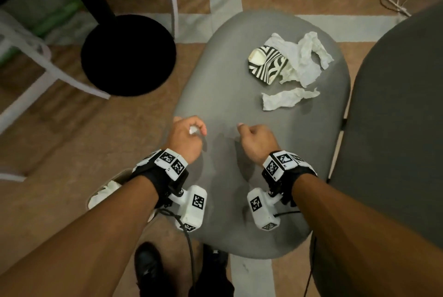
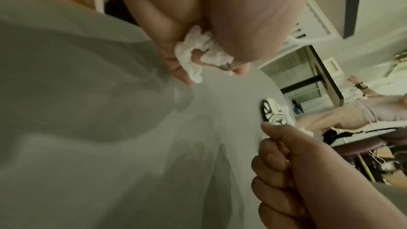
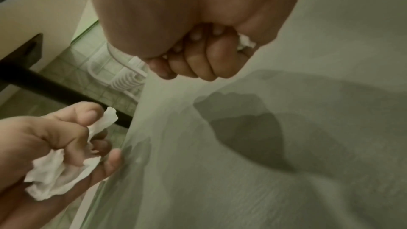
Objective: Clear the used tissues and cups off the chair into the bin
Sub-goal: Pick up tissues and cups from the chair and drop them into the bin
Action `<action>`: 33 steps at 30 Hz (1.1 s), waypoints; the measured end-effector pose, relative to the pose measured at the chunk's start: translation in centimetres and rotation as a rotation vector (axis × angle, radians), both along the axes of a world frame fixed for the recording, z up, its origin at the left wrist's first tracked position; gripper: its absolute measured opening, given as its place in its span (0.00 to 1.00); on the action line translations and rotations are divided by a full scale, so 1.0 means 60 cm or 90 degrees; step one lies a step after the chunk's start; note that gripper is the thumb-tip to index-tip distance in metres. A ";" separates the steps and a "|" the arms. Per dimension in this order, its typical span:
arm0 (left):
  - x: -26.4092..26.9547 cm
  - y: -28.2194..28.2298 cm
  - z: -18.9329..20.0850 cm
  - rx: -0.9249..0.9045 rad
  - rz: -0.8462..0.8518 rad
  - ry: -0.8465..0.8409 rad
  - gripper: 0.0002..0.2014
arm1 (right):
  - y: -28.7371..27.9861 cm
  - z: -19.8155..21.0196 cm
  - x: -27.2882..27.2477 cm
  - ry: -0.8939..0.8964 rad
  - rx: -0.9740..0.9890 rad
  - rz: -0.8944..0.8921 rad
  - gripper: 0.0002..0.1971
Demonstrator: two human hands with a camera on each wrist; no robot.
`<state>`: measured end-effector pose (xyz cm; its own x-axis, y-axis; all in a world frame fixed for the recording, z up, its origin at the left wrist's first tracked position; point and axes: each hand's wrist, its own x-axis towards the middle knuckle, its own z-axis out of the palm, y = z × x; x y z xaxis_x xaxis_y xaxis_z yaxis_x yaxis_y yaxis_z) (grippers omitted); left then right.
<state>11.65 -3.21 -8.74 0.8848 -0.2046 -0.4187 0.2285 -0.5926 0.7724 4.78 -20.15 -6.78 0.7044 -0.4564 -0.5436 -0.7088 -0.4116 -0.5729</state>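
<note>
Bunching a crumpled tissue [image 3: 57, 170] in its curled fingers, the left hand [image 1: 185, 137] hovers at the near left edge of the grey chair seat [image 1: 225, 191]; the wad sits inside the palm, with one white tail poking up between thumb and forefinger and another fold spilling out below the little finger. The right hand [image 1: 257, 139] is fisted just beside it, nearer the middle of the seat, fingers folded tight into the palm with only a small scrap of white tissue [image 3: 245, 42] showing at the thumb side, so it seems to be pinching a bit of paper, though how much cannot be told. Toward the far right part of the seat lies a crushed paper cup [image 1: 267, 63] with a black-and-white zebra pattern, tipped on its side with its flattened mouth facing the left edge and its long axis running roughly across the seat. A large rumpled tissue [image 1: 304, 57] touches and partly wraps the cup on its right. Nearer, apart from that pile, a torn strip of tissue [image 1: 287, 101] stretches left to right across the seat. Beside the near left edge of the seat, under the left forearm, a bin [image 1: 105, 192] holds white paper.
</note>
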 end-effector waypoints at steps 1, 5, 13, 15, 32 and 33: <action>-0.001 0.024 0.000 -0.020 0.033 0.037 0.18 | 0.022 0.000 0.006 0.008 0.015 0.029 0.29; -0.008 0.137 0.018 -0.072 0.173 0.103 0.14 | 0.131 0.008 0.039 -0.003 0.042 0.116 0.28; -0.022 0.382 0.000 0.079 0.402 0.043 0.21 | 0.355 0.009 0.084 0.029 0.040 0.277 0.28; -0.035 0.420 -0.022 0.128 0.428 0.033 0.31 | 0.411 -0.003 0.092 0.050 0.039 0.309 0.25; -0.112 0.502 -0.274 0.019 0.226 0.348 0.41 | 0.548 -0.239 0.026 0.291 0.030 0.335 0.32; -0.110 0.501 -0.285 0.010 0.221 0.354 0.46 | 0.545 -0.246 0.026 0.286 0.034 0.333 0.32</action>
